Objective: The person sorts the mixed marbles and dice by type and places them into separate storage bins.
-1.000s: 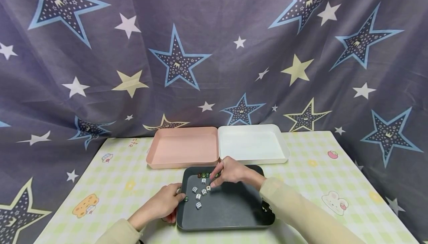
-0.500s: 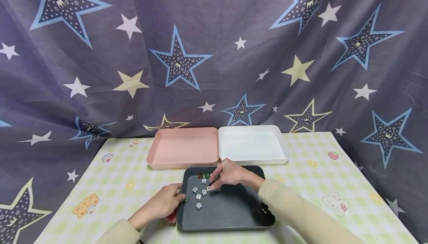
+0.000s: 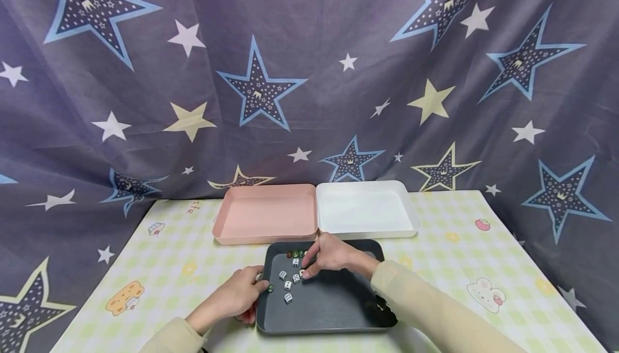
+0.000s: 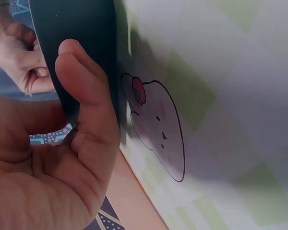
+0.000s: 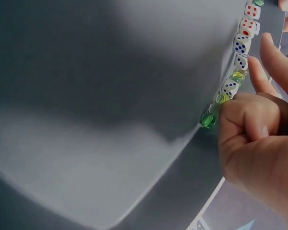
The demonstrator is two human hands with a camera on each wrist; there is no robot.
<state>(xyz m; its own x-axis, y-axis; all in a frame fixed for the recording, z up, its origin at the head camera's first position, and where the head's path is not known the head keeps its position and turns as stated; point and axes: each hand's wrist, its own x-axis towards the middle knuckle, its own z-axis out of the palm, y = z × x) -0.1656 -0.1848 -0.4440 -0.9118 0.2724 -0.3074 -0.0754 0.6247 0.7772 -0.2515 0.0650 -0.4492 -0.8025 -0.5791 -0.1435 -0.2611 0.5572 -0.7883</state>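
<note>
Left hand [image 3: 234, 294]: grip clamped on dark gray tray [image 3: 338, 307]
Right hand [image 3: 333, 251]: grip apart, fingertip touching white die [image 5: 242, 61]
Tabletop [image 3: 450, 267] far edge: pink tray [image 3: 271, 213], white tray [image 3: 365, 208]

High head view forward-down, wrist views close, dark tray [image 3: 333, 307] in all.

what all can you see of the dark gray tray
The dark gray tray is a shallow, plastic-looking rectangle with rounded corners and a low rim. It sits nearer than the pink tray and white tray. Dice and glassy marbles lie toward its left. The left hand grips its left rim; the right hand is over it. Tilt is unclear.
</note>
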